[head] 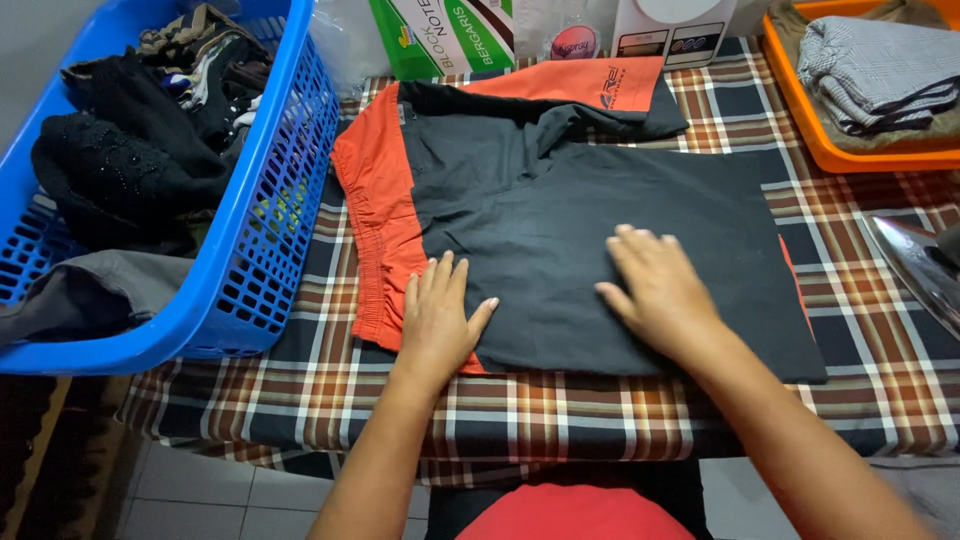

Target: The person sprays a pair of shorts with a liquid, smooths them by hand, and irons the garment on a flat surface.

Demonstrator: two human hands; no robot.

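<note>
Bare forearms, no sleeves; red top w/ black below.

The shorts (pixel 560 220) are black and orange. The table (pixel 860 330) cloth is checked red, white and dark. The basket (pixel 270 220) is blue.

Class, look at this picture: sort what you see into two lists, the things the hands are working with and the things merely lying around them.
In use:
- left hand, flat on the shorts
- right hand, flat on the shorts
- black and orange shorts
- checked cloth beneath them

Lying about:
- blue basket of dark clothes
- orange tray of folded clothes
- iron
- green box
</note>
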